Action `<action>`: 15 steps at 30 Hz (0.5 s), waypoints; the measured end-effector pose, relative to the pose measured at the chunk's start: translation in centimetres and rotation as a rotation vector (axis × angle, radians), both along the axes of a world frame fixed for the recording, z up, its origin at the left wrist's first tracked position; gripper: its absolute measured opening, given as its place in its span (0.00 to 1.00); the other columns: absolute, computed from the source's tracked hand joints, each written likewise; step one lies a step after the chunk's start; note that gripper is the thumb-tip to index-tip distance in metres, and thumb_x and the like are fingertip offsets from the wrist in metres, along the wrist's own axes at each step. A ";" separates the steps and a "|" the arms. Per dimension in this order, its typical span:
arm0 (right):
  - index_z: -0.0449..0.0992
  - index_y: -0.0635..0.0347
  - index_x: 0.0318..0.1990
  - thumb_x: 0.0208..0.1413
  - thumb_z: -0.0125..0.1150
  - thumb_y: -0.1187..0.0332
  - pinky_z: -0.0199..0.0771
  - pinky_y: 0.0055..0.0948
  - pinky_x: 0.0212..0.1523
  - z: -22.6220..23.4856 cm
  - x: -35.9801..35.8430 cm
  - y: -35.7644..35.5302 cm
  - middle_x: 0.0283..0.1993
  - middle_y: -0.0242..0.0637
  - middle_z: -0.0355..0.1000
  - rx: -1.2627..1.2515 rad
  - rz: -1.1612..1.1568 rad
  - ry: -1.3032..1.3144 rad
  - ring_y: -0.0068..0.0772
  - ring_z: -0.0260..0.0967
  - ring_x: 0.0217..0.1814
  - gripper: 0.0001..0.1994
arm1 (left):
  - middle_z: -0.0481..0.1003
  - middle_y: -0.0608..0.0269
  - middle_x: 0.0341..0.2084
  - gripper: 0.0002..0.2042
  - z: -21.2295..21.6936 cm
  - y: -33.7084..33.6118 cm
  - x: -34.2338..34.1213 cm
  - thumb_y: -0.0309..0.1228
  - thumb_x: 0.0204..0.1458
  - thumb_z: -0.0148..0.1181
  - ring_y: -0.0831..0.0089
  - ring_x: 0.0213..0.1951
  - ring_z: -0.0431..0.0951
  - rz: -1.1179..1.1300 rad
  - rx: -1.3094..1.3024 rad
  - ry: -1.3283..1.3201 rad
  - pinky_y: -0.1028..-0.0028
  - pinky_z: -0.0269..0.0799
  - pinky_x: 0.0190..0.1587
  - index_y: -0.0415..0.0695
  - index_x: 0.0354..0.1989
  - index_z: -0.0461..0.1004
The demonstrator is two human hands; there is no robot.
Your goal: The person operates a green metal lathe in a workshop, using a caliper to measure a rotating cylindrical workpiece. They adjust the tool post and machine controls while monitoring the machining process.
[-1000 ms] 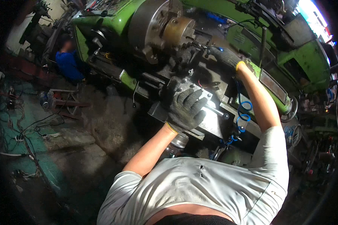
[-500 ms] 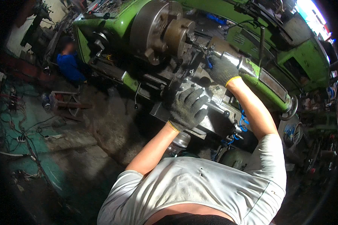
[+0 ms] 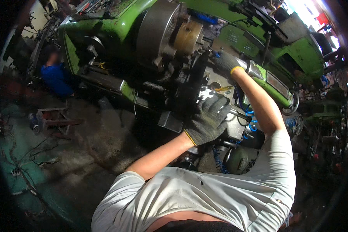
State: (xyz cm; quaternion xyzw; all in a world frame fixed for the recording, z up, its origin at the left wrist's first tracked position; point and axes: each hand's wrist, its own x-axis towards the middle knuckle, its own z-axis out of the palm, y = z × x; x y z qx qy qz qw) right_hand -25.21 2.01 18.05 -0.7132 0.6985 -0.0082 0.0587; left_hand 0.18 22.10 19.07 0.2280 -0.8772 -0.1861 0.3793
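I lean over a green lathe (image 3: 116, 27) with a large grey chuck (image 3: 158, 34) that has a brass-coloured centre (image 3: 189, 36). My left hand (image 3: 208, 120), in a grey knit glove with a yellow cuff, lies on the grey carriage housing (image 3: 236, 127), its fingers curled over the top edge. My right hand (image 3: 226, 62), gloved the same way, reaches far forward beside the chuck, next to a shiny metal cylinder (image 3: 251, 69). What the right fingers hold is hidden.
A handwheel (image 3: 292, 104) sits on the lathe bed at right, with blue coiled hoses (image 3: 251, 120) below the carriage. Another person in blue (image 3: 58, 77) crouches at the far left. Cables and scrap lie on the dirty floor (image 3: 38, 154).
My right hand has moved left along the bed toward the chuck. My left hand stays on the carriage housing. The view has shifted closer to the chuck.
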 end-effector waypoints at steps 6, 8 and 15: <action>0.78 0.56 0.57 0.63 0.58 0.54 0.78 0.49 0.50 2.4 5.3 1.6 0.48 0.56 0.80 -0.052 0.060 0.099 0.60 0.79 0.49 0.21 | 0.68 0.48 0.61 0.22 -0.1 -0.8 5.8 0.37 0.51 0.66 0.45 0.63 0.67 0.000 0.093 0.157 0.47 0.63 0.66 0.47 0.55 0.76; 0.77 0.55 0.59 0.63 0.60 0.54 0.77 0.49 0.52 5.3 6.5 3.5 0.50 0.56 0.79 -0.001 -0.016 0.005 0.59 0.78 0.52 0.22 | 0.68 0.48 0.60 0.20 -1.2 -1.9 8.3 0.37 0.52 0.66 0.46 0.62 0.68 0.099 0.053 0.169 0.49 0.66 0.64 0.47 0.54 0.76; 0.73 0.49 0.57 0.65 0.58 0.49 0.77 0.55 0.48 7.5 5.9 10.5 0.45 0.56 0.79 -0.024 -0.065 0.016 0.60 0.79 0.48 0.20 | 0.72 0.46 0.56 0.19 -12.7 -5.3 16.8 0.35 0.55 0.65 0.46 0.58 0.72 0.309 0.155 0.023 0.50 0.69 0.61 0.44 0.54 0.74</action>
